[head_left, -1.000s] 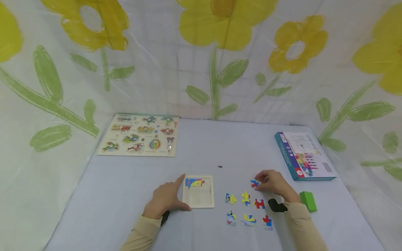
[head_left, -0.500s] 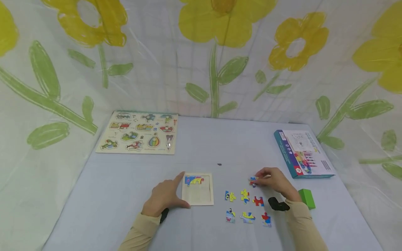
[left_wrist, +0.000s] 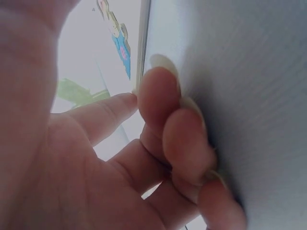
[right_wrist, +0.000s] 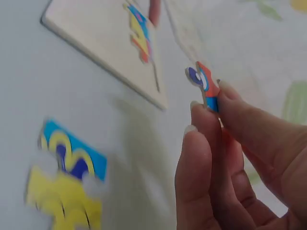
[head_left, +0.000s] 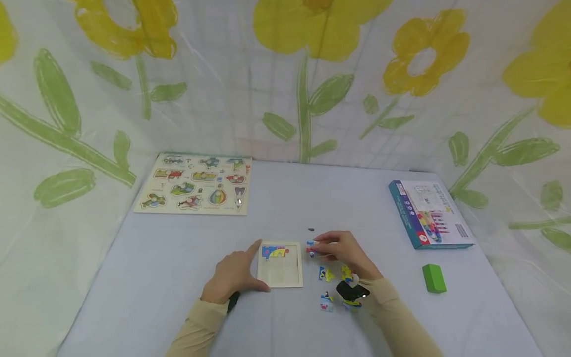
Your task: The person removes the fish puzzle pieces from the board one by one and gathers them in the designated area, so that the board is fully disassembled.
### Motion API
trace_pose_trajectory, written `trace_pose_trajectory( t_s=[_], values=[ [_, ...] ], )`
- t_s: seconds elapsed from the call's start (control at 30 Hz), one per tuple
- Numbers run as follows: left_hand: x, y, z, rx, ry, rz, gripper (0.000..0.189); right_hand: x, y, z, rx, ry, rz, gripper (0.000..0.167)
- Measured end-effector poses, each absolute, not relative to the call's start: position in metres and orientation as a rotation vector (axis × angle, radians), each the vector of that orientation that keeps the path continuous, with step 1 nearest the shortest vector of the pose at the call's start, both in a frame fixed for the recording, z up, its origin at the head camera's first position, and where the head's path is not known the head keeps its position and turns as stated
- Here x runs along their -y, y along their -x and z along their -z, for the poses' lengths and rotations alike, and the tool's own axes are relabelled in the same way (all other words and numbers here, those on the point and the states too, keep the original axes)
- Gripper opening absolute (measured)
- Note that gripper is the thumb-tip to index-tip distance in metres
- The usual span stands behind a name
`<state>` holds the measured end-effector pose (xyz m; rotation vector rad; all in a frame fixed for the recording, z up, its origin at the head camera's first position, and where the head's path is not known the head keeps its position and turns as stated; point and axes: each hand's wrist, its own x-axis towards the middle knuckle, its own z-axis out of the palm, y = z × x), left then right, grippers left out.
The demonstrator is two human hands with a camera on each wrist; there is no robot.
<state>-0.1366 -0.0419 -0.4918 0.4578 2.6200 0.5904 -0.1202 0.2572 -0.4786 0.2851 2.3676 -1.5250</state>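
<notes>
My left hand [head_left: 232, 275] rests at the left side of a small wooden puzzle tray [head_left: 281, 285], its index fingertip at the far left corner and its thumb at the near left one. The hand's other fingers [left_wrist: 184, 143] lie curled on the tabletop. Some joined blue and yellow puzzle pieces [head_left: 274, 252] sit along the tray's far edge. My right hand [head_left: 343, 250] pinches a red and blue puzzle piece [right_wrist: 209, 88] with an eye on it, between thumb and fingertips, just right of the tray and above the table. Below it lies a blue and yellow piece [right_wrist: 72, 158].
Several loose pieces, one with a pink figure [head_left: 326, 303], lie right of the tray, some hidden by my right forearm. A vehicle puzzle board [head_left: 194, 186] stands back left, a flat box [head_left: 430, 215] back right. A green block [head_left: 434, 277] and a small dark bit [head_left: 311, 229] lie nearby.
My right hand has carried the red and blue piece left, from the upper right of the loose pieces to beside the tray. My left hand stays at the tray.
</notes>
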Motion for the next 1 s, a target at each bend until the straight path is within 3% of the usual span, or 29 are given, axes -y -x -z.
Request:
trace_pose_trajectory(
  t_s=[0.43,1.0],
  values=[
    [0.041,0.139,0.488,-2.612,-0.451,-0.571,0.117,-0.206,0.14,0.488,-2.28,-0.45,1.466,0.03],
    [0.041,0.138,0.49,-2.592,-0.438,-0.592,0.118,-0.196,0.146,0.486,-2.461,-0.461,1.243,0.022]
  ],
)
